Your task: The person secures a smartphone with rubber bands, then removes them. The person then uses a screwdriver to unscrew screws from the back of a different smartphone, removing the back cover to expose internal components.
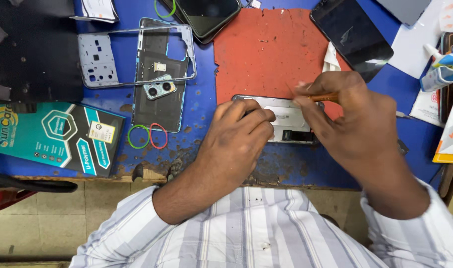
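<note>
phone body (286,116) half-hidden under hands, tool (323,98) tip unseen

This is a phone repair workshop, and the worn blue workbench (201,99) shows it. A red work mat (271,49) lies on the bench as the centre of the spread. Left of the mat sit a bare phone middle frame (137,52) and a back cover with its camera module (159,89). Above the mat lies a dark phone (209,15), and to its right a loose black screen panel (350,34). Far left of the mat is a boxed screen protector (58,136); far right, a glue tube (442,69).
</note>
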### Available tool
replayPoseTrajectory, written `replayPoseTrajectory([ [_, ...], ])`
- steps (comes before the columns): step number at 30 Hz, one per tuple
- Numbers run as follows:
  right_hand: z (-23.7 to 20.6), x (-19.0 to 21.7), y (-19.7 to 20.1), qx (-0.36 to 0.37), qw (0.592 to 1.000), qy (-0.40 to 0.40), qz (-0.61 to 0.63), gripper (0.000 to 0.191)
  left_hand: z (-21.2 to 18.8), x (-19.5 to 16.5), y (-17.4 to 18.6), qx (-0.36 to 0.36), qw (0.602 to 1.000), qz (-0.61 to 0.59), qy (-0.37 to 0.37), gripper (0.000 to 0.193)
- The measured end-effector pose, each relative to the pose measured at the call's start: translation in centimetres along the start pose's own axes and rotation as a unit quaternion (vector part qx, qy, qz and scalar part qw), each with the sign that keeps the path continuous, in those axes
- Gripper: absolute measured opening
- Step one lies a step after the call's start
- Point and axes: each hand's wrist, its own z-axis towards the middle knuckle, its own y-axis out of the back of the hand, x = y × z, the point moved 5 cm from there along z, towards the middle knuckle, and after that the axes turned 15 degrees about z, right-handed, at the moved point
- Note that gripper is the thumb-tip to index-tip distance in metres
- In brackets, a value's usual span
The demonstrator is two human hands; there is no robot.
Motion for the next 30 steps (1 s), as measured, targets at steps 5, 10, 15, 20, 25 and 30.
replayPoseTrajectory([
  [5, -0.6, -0.7, 0.6, 0.037, 0.996, -0.005, 0.083, 0.024, -0.2, 0.0, -0.3, 0.015, 1.000, 0.004, -0.007, 0.018],
  [10, -0.9, -0.3, -0.5, -0.033, 0.999, -0.008, -0.035, 0.030, -0.2, 0.0, -0.2, -0.003, 1.000, 0.008, -0.003, 0.017],
  [15, 0.0, 0.4, 0.2, -0.004, 1.000, -0.009, -0.013, 0.031, -0.1, 0.0, -0.1, 0.000, 1.000, 0.009, -0.008, 0.016],
  [20, -0.2, -0.5, 0.4, 0.027, 0.998, -0.045, 0.036, 0.027, -0.2, 0.0, -0.3, 0.007, 1.000, 0.006, -0.008, 0.019],
  [25, -0.8, 0.1, -0.5, -0.037, 0.999, -0.010, -0.010, 0.028, -0.3, 0.0, -0.2, 0.001, 1.000, 0.004, -0.006, 0.019],
  [30, -1.5, 1.3, -1.7, -0.081, 0.994, 0.002, -0.076, 0.029, -0.2, -0.3, -0.2, 0.002, 1.000, 0.009, 0.001, 0.017],
])
